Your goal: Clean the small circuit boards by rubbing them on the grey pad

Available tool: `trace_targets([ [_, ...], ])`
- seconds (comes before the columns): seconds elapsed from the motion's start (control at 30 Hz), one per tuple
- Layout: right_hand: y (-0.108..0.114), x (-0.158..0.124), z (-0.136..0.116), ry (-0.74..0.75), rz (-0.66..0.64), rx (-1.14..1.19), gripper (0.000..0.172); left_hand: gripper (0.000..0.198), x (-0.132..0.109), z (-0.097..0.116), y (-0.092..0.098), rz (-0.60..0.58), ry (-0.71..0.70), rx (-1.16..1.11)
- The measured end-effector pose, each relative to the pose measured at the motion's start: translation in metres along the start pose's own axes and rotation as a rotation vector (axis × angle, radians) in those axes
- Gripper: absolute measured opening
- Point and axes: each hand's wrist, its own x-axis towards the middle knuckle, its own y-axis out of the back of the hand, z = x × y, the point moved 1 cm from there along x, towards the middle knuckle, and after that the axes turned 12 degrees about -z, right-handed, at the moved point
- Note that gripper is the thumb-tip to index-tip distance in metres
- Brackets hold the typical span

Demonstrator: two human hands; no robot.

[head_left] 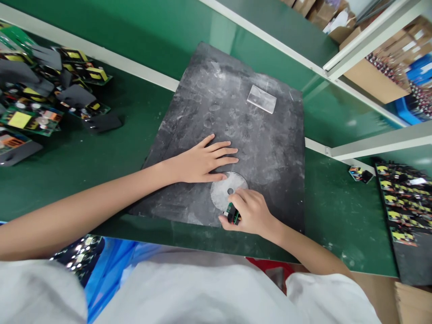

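Note:
My left hand [205, 161] lies flat on a worn black mat [270, 148], fingers spread, with its thumb at the upper edge of a round grey disc [221, 194]. The disc has a small hole in its middle. My right hand [251, 210] is closed on a small circuit board [232, 213] with green and black parts, by the disc's lower right edge. Fingers cover much of the board. Whether the board touches the disc I cannot tell. Farther back on the mat lies a flat grey rectangular block [262, 99].
Circuit boards with black sheets [37, 90] are piled at the left of the green table [135, 121]. One small board [360, 174] sits to the right, near rows of boards on a black tray [413, 256]. White frame bars [378, 143] and cardboard boxes [374, 78] stand beyond.

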Motion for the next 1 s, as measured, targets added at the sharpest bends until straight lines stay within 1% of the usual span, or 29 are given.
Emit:
trace_targets([
  [0.57,0.0004,-0.0006,0.0003,0.011,-0.001,-0.009,0.023,0.053,-0.0001,-0.0004,-0.002,0.005,0.004,-0.022],
  [1.0,0.0013,-0.0008,0.0017,0.025,-0.008,0.001,0.023,0.052,0.0002,-0.0008,-0.003,0.038,-0.008,-0.068],
])
